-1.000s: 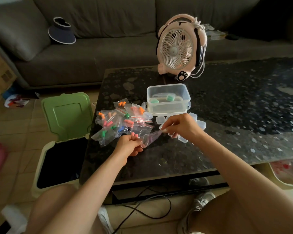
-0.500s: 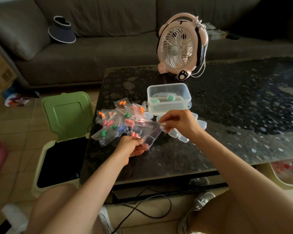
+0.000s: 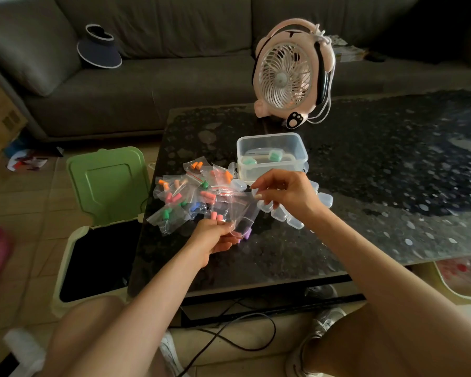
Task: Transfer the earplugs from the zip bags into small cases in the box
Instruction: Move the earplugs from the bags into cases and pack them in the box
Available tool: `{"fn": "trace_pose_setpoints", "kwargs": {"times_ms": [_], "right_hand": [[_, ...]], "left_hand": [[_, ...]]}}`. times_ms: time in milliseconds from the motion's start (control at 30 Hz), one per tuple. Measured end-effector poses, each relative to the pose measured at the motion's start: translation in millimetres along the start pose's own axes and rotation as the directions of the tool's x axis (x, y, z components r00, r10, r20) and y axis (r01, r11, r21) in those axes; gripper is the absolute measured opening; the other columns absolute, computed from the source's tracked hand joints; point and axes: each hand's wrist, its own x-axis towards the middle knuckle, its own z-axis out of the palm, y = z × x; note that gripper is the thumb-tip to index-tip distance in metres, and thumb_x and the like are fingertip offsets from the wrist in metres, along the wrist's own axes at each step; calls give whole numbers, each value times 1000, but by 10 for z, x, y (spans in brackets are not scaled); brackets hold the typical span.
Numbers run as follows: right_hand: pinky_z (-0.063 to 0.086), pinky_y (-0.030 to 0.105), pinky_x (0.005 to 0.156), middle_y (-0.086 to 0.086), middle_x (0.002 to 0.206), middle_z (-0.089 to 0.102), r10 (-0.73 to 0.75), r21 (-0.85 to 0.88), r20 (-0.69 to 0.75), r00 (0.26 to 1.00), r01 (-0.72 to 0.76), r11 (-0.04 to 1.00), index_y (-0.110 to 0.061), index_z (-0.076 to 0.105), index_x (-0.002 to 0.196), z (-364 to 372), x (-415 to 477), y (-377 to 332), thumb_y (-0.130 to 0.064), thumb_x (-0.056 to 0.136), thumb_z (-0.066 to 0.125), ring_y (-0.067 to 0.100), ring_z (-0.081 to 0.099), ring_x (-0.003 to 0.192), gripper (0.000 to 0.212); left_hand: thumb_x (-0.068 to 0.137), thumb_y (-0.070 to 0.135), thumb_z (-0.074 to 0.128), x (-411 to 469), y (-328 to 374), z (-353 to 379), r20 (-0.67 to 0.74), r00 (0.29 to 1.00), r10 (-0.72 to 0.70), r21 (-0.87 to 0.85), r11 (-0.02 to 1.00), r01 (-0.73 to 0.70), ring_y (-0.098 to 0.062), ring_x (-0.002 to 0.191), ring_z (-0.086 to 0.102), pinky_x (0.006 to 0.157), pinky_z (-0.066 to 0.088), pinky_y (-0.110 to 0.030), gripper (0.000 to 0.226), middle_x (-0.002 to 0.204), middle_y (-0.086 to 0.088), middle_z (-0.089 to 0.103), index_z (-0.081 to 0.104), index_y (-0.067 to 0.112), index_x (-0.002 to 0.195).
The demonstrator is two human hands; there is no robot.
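Clear zip bag (image 3: pixel 239 210) held slantwise over the table: left hand (image 3: pixel 215 235) grips its lower end, where pink and purple earplugs (image 3: pixel 245 234) sit; right hand (image 3: pixel 286 191) pinches its upper edge, nearer the small cases (image 3: pixel 283 214) and box (image 3: pixel 272 138)

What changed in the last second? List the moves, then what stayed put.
The right hand, pinching the zip bag by its top edge, drew it up toward the clear box, so the bag stands more upright. The left hand kept gripping its lower end, earplugs inside. The other bags, small cases and box stayed put.
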Motion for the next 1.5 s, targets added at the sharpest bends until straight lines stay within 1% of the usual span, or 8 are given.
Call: {"fn": "trace_pose_setpoints", "kwargs": {"times_ms": [300,467,633,767,1033,1200,1400,1500], "right_hand": [[55,27,50,8,85,62,127,-1,59,990,-127,992,-14,57,97,18,35,47,4,75,73,18,62,60,33],[54,24,53,4,75,62,598,-643,282,750,-314,698,-16,46,102,178,-82,313,-14,68,84,11,61,41,51],[54,21,59,5,69,66,525,-582,353,774,-257,771,-15,54,82,238,-59,378,-7,72,80,11,65,49,29],[56,20,56,0,76,60,425,-522,320,847,-218,825,-14,54,81,280,-42,339,-6,76,77,10,64,56,24],[39,22,66,-2,91,53,263,-678,319,911,26,734,-13,64,98,437,33,405,-26,72,80,12,50,81,33],[50,28,73,2,91,66,258,-581,159,953,-121,805,-12,66,94,323,118,309,-29,73,80,15,58,82,31],[46,37,89,3,121,53,285,-874,-22,958,-157,459,-28,62,117,-67,96,374,-20,81,71,24,48,116,38],[46,34,91,6,123,53,282,-878,-11,959,-144,456,-25,62,122,-115,66,411,-12,87,63,25,49,114,37]], "left_hand": [[95,10,52,-43,43,-29,7,999,52,-127,991,-51,-6,50,63,47,51,-15,10,68,-4,67,60,5,92],[95,12,52,-52,65,-69,-192,890,413,-76,898,-433,-7,56,63,56,54,-18,9,76,-6,64,57,7,99],[95,12,53,-74,87,-138,-394,725,565,88,808,-583,-3,53,61,58,53,-20,12,68,-1,59,53,14,83],[92,11,58,35,58,-228,-500,677,540,180,829,-529,-23,81,67,75,57,-34,5,78,4,58,55,8,90],[86,27,66,65,-10,-374,-564,646,515,422,852,-310,-21,90,62,79,48,-36,16,92,3,64,57,14,89],[82,24,72,82,-31,-420,-522,705,481,385,870,-308,-23,85,61,68,44,-33,32,86,3,57,46,13,97],[82,18,71,94,-35,-386,-509,619,598,499,791,-353,-22,100,53,71,41,-30,32,111,-6,49,51,7,104],[82,13,70,101,-29,-342,-439,604,665,536,733,-418,-26,97,55,80,49,-38,26,105,-3,47,53,7,101]]}}
